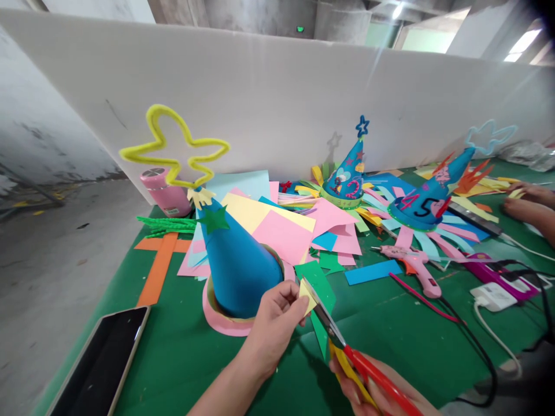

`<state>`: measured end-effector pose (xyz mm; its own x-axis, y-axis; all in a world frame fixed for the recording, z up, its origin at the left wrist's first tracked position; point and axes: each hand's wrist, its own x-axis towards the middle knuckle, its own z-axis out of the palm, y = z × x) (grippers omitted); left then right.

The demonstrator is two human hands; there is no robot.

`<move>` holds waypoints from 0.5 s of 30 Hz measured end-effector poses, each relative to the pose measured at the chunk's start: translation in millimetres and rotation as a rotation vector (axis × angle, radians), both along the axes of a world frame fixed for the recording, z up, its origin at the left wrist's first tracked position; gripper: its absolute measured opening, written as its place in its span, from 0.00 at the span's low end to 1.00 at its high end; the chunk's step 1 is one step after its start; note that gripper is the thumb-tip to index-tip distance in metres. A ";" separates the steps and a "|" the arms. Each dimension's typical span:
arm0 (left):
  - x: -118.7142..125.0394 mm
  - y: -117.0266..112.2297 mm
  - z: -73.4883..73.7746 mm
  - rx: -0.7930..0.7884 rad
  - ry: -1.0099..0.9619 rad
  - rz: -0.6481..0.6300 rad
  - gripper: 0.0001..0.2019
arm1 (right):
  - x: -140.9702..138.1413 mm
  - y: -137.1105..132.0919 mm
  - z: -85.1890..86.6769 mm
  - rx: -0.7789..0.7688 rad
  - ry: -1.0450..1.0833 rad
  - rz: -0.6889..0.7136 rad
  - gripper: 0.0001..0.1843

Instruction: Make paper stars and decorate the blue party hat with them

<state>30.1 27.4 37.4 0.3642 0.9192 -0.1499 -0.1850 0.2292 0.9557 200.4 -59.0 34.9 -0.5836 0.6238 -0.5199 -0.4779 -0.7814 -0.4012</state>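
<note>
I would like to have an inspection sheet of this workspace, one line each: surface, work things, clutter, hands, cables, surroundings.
Surface: green table, partly covered.
Work things: yellow paper, scissors at its edge; blue hat close by.
Clutter: paper sheets, phone, glue gun.
Hands: left hand pinches the yellow paper; right hand grips the scissors.
Cables: black cable from the glue gun; white cable.
Surroundings: white board behind; another person's hand at far right.

A dark-screened phone [102,358] lay along the left edge of the green table [173,358], a pink bottle [161,198] stood at its far left corner, and a white panel [281,104] rose behind its far edge.
</note>
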 end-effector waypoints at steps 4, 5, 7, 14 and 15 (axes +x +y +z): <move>0.4 -1.1 0.8 -0.013 -0.005 0.000 0.11 | 1.9 -0.2 -3.5 -0.018 0.005 0.004 0.23; 0.4 -1.3 0.8 -0.015 -0.008 -0.001 0.11 | 1.9 -0.3 -4.2 -0.016 0.017 0.011 0.23; 0.3 -1.4 0.6 -0.020 -0.015 -0.001 0.11 | 1.8 -1.0 -6.2 -0.024 0.038 0.008 0.24; 1.4 -1.5 2.0 -0.052 -0.045 0.002 0.11 | 2.2 -6.3 -11.1 -0.081 0.075 -0.030 0.24; 1.7 -1.6 2.3 -0.054 -0.043 0.000 0.11 | 2.2 -6.0 -10.1 -0.084 0.068 -0.035 0.23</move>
<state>31.8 25.9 39.7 0.3716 0.9100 -0.1838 -0.2254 0.2805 0.9330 202.5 -65.0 24.7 -0.5978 0.6003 -0.5312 -0.5290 -0.7934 -0.3012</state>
